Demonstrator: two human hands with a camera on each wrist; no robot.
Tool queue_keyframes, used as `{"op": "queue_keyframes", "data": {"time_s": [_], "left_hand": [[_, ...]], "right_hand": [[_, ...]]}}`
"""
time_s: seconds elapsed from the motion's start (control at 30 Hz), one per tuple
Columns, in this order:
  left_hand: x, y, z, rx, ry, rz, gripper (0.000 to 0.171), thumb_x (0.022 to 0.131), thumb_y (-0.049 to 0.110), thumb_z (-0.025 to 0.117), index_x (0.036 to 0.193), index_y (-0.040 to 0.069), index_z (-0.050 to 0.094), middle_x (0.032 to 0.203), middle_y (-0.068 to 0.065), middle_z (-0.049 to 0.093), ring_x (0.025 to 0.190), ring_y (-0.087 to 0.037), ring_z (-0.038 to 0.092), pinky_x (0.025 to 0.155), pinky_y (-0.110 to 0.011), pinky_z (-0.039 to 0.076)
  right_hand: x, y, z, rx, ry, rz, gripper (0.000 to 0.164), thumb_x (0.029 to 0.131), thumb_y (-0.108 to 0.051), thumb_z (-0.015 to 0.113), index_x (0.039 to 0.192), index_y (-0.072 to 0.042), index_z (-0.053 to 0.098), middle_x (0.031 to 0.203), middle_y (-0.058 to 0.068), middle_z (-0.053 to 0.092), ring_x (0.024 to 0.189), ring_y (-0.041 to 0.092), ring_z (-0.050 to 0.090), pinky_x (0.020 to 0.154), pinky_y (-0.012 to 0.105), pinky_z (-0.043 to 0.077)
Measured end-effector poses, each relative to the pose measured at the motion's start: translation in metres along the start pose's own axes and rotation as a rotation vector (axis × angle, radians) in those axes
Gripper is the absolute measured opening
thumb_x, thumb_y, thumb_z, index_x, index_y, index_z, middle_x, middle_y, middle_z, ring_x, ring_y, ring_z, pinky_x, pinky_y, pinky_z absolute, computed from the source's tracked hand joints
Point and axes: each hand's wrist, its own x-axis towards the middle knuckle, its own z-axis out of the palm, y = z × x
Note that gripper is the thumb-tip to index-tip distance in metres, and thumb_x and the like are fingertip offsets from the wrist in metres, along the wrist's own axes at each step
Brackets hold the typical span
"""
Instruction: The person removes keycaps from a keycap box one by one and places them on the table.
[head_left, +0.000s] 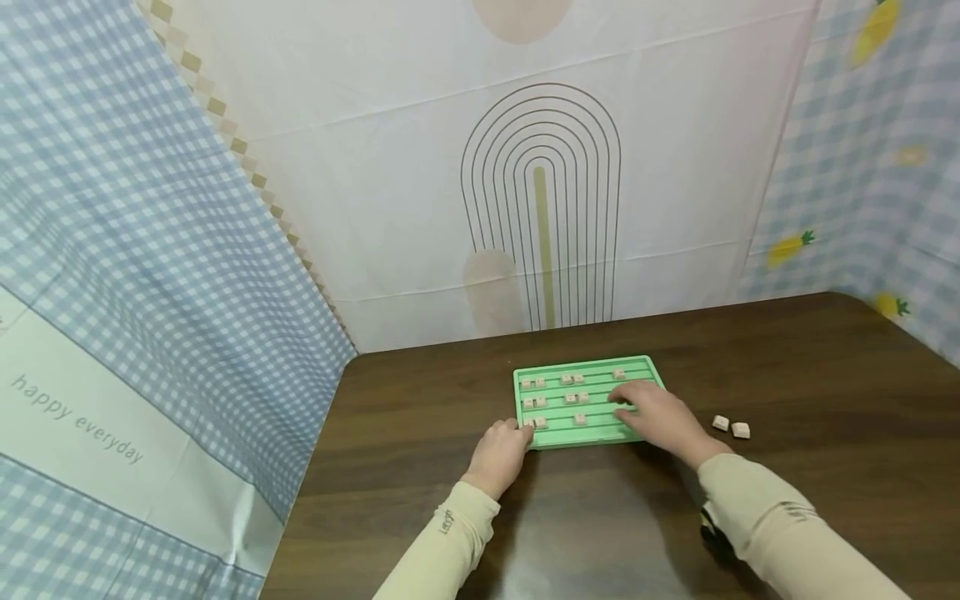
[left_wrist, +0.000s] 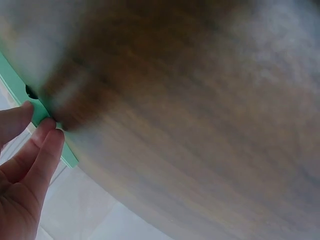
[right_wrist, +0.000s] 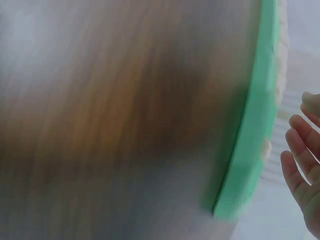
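Note:
A light green tray (head_left: 555, 437) with raised ridges lies on the table and carries several small white keycap-like pieces (head_left: 580, 419) in three rows. At the tray's near left corner, my left hand (head_left: 498, 457) pinches the rim between thumb and fingers; the left wrist view shows the fingertips (left_wrist: 54, 137) against the green edge (left_wrist: 71, 156). Over the tray's right part hovers my right hand (head_left: 660, 417), thumb and fingers apart. No piece shows between its fingers (right_wrist: 300, 145) in the right wrist view.
Two loose white pieces (head_left: 731, 427) lie on the dark wooden table (head_left: 420, 400), right of the tray. A patterned white cloth (head_left: 405, 208) hangs behind the table, with blue checked curtains (head_left: 187, 250) at the sides. A dark object (head_left: 716, 537) partly shows under the right sleeve.

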Motion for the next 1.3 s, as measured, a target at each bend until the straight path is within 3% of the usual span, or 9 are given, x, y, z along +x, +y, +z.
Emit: {"op": "queue_keyframes", "data": {"time_s": [0.37,0.57,0.87,1.07,1.17,1.3], "left_hand": [[0.000,0.005,-0.001,0.057,-0.033,0.010,0.014,0.082,0.003,0.061,0.089,0.013,0.069,0.075,-0.007,0.065,0.066,-0.020,0.057,0.058,-0.025,0.054],[0.000,0.007,0.000,0.060,-0.036,0.010,0.015,0.082,0.002,0.060,0.090,0.012,0.068,0.076,-0.008,0.066,0.067,-0.021,0.057,0.059,-0.026,0.054],[-0.002,0.008,0.003,0.063,-0.021,0.009,0.015,0.081,0.002,0.060,0.088,0.012,0.068,0.076,-0.007,0.065,0.066,-0.020,0.057,0.059,-0.026,0.054],[-0.003,0.006,0.004,0.065,-0.030,0.013,0.015,0.081,0.002,0.061,0.089,0.012,0.068,0.076,-0.007,0.066,0.067,-0.020,0.057,0.060,-0.026,0.055],[-0.002,0.005,0.004,0.091,-0.020,0.024,0.014,0.081,0.002,0.062,0.088,0.013,0.069,0.074,-0.007,0.066,0.065,-0.019,0.057,0.059,-0.025,0.055],[0.001,0.001,0.004,0.114,-0.016,0.034,0.015,0.082,0.003,0.062,0.089,0.014,0.069,0.074,-0.006,0.066,0.065,-0.018,0.058,0.060,-0.024,0.055]], "right_hand": [[0.017,-0.031,0.035,-0.023,-0.047,0.012,0.023,0.085,-0.019,0.062,0.104,-0.008,0.065,0.103,0.012,0.067,0.094,0.028,0.059,0.078,0.048,0.052],[0.019,-0.035,0.042,-0.087,-0.026,0.007,0.016,0.085,-0.015,0.061,0.098,-0.009,0.067,0.095,0.009,0.066,0.087,0.027,0.057,0.072,0.045,0.052],[0.017,-0.037,0.042,-0.086,-0.028,0.012,0.015,0.085,-0.015,0.061,0.098,-0.009,0.066,0.096,0.009,0.065,0.090,0.028,0.057,0.073,0.045,0.052],[0.012,-0.030,0.025,-0.066,0.031,-0.026,0.017,0.083,-0.014,0.063,0.098,-0.007,0.066,0.095,0.010,0.065,0.088,0.026,0.059,0.071,0.044,0.053],[0.008,-0.018,0.005,-0.062,0.058,-0.025,0.018,0.084,-0.015,0.063,0.099,-0.005,0.066,0.097,0.011,0.066,0.092,0.028,0.058,0.073,0.047,0.053],[-0.003,0.007,-0.030,-0.069,0.083,0.039,0.022,0.086,-0.017,0.060,0.104,-0.004,0.064,0.104,0.016,0.065,0.098,0.034,0.054,0.074,0.054,0.050]]}}
